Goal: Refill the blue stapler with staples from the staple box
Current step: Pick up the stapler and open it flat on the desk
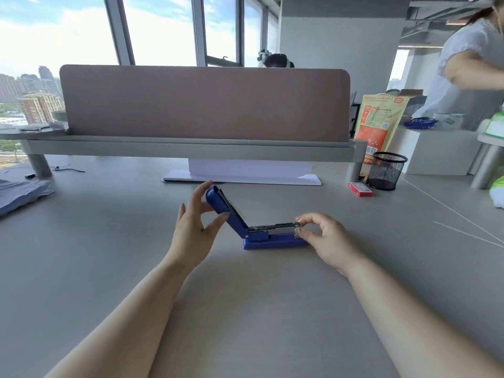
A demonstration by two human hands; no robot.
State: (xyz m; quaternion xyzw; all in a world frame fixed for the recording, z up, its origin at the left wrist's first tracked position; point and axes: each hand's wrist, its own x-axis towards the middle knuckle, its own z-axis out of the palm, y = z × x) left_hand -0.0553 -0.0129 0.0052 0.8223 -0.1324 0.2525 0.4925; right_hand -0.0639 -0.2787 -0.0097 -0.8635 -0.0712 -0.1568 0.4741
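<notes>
My right hand (324, 236) pinches the front tip of the blue stapler (261, 233) mid-desk, steadying its open magazine. My left hand (195, 222) grips the raised lid, keeping it open for loading. Staple box (360, 189) sits far right, beside the mesh cup (386, 170).

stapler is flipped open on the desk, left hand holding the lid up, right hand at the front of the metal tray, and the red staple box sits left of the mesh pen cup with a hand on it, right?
Not quite. In the head view the red staple box lies untouched left of the mesh pen cup. The left hand holds the lid of the open stapler up, and the right hand pinches the front of the metal tray.
</notes>
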